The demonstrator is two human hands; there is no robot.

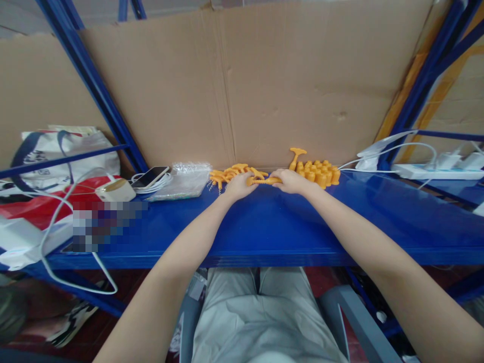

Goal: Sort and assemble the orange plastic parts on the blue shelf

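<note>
At the back of the blue table, my left hand [241, 187] and my right hand [290, 181] are close together, fingers closed on a thin orange plastic piece [264, 180] that spans the gap between them. Its exact kind is too small to make out. Just behind my left hand lies a pile of orange plastic parts [229, 174], some with small metal chains. Beside my right hand stand several orange cylindrical pieces [320, 177] in tight rows. A T-shaped orange piece [297, 157] rises upright at their left end. My fingers hide part of the held piece.
Clear plastic bags [185, 179] lie left of the pile, beside a phone [151, 176] on a coiled white cable. A cloth bag [71, 156] and chargers crowd the left. A power strip [442, 171] lies right. Cardboard [283, 85] walls the back; blue posts [102, 106] flank it.
</note>
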